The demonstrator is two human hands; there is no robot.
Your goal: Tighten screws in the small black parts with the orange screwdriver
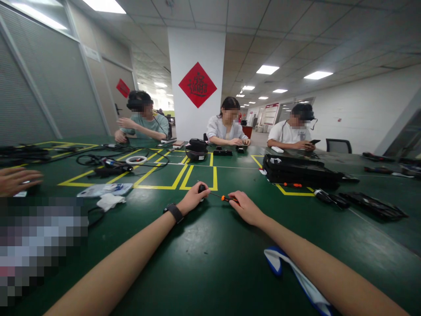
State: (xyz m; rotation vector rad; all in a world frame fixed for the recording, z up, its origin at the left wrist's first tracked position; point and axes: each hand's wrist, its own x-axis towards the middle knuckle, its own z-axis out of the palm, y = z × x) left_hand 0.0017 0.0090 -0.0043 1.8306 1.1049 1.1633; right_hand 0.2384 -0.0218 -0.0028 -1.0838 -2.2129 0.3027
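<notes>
My right hand is closed on the orange and black handle of a screwdriver. Its thin shaft points left toward my left hand, which wears a dark watch on the wrist. Between the fingers of that hand is a small black part; its kind is too small to tell. The screwdriver's tip lies close to this part, but I cannot tell whether they touch. Both hands are low over the green table.
Black trays and another orange screwdriver lie right. A blue-edged white cloth is under my right forearm. Cables and a plastic bag lie left. Another person's hand is at far left; several people sit around.
</notes>
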